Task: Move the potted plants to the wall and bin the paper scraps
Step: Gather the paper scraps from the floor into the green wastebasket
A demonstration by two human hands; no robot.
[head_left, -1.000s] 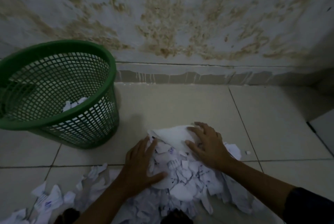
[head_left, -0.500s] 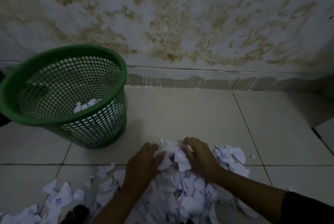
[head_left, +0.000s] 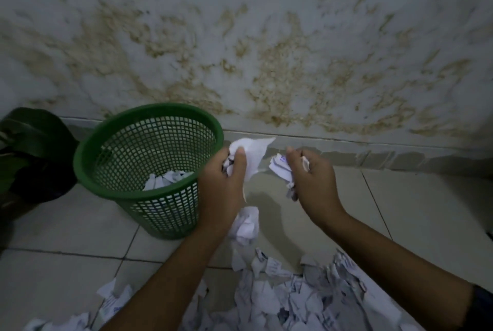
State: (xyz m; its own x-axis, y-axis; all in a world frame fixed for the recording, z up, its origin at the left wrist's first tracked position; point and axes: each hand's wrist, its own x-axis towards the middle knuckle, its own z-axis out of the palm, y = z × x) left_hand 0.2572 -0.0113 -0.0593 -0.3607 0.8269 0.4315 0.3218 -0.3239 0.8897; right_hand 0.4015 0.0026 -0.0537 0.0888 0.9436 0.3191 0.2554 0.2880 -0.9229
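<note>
Frame centre: left hand [head_left: 222,183] and right hand [head_left: 313,178] each clench torn white paper scraps [head_left: 253,155], just right of green mesh plastic bin [head_left: 106,133].

Dim, soft — wide-angle edge warp

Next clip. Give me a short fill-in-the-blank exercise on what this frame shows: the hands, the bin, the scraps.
1. Both the left hand and the right hand hold a grip on torn ____.
2. The mesh bin is coloured ____.
3. The bin stands to the ____ of both hands.
4. Most loose scraps lie on the tiled ____.

Missing words: paper; green; left; floor
</note>
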